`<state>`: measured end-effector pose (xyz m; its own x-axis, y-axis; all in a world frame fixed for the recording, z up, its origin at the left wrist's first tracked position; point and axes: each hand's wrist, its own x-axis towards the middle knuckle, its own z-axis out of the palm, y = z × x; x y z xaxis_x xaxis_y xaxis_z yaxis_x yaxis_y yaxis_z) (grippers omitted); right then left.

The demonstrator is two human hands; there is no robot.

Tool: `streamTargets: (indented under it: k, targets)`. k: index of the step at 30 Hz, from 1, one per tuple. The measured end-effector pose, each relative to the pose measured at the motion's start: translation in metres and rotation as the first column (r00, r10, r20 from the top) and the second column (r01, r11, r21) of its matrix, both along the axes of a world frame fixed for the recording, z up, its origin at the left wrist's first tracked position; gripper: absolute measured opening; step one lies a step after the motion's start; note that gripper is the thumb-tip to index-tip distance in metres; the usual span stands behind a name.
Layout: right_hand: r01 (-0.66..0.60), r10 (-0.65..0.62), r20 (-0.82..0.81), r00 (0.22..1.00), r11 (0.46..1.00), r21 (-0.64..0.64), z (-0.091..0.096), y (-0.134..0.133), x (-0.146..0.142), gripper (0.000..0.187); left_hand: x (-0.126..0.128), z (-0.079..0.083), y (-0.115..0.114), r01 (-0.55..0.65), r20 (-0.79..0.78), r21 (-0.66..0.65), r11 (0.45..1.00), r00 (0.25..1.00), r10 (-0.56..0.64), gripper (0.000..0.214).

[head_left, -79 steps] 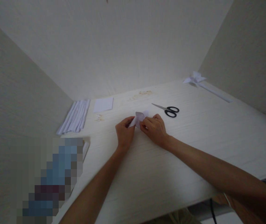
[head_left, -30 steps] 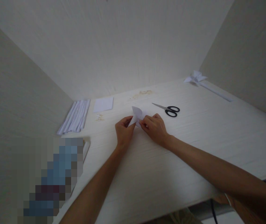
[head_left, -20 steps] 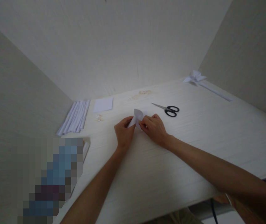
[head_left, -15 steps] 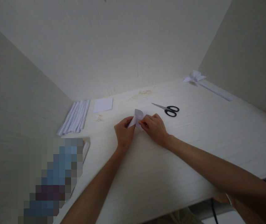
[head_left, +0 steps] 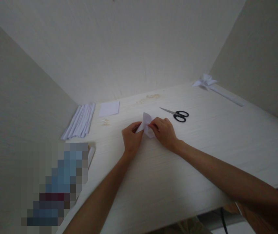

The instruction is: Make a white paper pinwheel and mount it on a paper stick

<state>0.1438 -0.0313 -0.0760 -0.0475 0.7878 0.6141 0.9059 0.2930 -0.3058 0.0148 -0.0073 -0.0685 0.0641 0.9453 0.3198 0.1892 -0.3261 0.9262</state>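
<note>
Over the middle of the table, my left hand [head_left: 133,136] is closed on a folded piece of white paper [head_left: 146,119], thumb on top. The paper has curved, petal-like flaps that stand up and out. My right hand [head_left: 164,132] pinches the same paper near its centre; its fingertips hide whatever small part is between them. Beyond my right hand lies a pair of scissors [head_left: 179,115] with black handles, blades pointing left. A paper pinwheel [head_left: 205,82] on a rolled white paper stick [head_left: 227,96] rests at the far right.
Several rolled paper sticks [head_left: 79,122] lie side by side at the left, beside a square of white paper [head_left: 109,109]. Tiny pale pieces [head_left: 104,122] form a small pile near it. More tan bits [head_left: 153,96] lie by the back wall. A blurred-out patch covers the lower left.
My right fingers have shifted slightly at the paper's centre, and more of its lower flap shows. The whole view has moved a little; the left hand keeps its hold.
</note>
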Motion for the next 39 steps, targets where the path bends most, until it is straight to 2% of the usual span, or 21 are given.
streamTargets:
  k: [7, 11, 16, 19, 24, 28, 32, 39]
  targets:
    - [-0.067, 0.067, 0.008, 0.998, 0.998, 0.006, -0.002, -0.001, -0.001, 0.017, -0.001, -0.001, 0.004, -0.035, 0.055, 0.024, 0.999, 0.998, 0.033, 0.020]
    - [-0.070, 0.070, -0.013, 0.997, 0.997, 0.026, -0.002, -0.002, -0.001, 0.013, -0.001, -0.003, 0.006, 0.006, 0.094, 0.094, 0.996, 0.995, -0.015, 0.021]
    - [-0.033, 0.036, -0.218, 0.975, 0.999, 0.015, -0.004, 0.001, 0.001, 0.012, -0.002, -0.004, 0.002, 0.082, -0.060, 0.210, 0.974, 0.996, -0.071, 0.029]
    - [-0.040, 0.039, -0.366, 0.930, 0.999, 0.004, -0.004, 0.005, 0.003, 0.009, -0.003, -0.003, 0.000, 0.145, -0.173, 0.322, 0.935, 0.981, -0.092, 0.034]
    - [-0.048, 0.034, -0.497, 0.867, 0.999, -0.015, -0.001, 0.007, 0.005, 0.010, -0.006, -0.007, -0.001, 0.220, -0.286, 0.529, 0.820, 0.955, -0.072, 0.047]
    - [-0.089, 0.118, -0.529, 0.841, 0.993, 0.079, -0.001, 0.005, 0.007, 0.016, -0.008, -0.011, -0.003, 0.230, -0.315, 0.614, 0.755, 0.949, -0.034, 0.048]
    - [-0.110, 0.165, -0.539, 0.826, 0.985, 0.133, -0.005, 0.004, 0.009, 0.016, -0.008, -0.010, -0.006, 0.246, -0.332, 0.637, 0.730, 0.943, -0.028, 0.045]
    - [-0.136, 0.173, -0.580, 0.796, 0.985, 0.108, -0.005, 0.004, 0.009, 0.016, -0.008, -0.010, -0.007, 0.244, -0.326, 0.636, 0.732, 0.945, -0.031, 0.043]
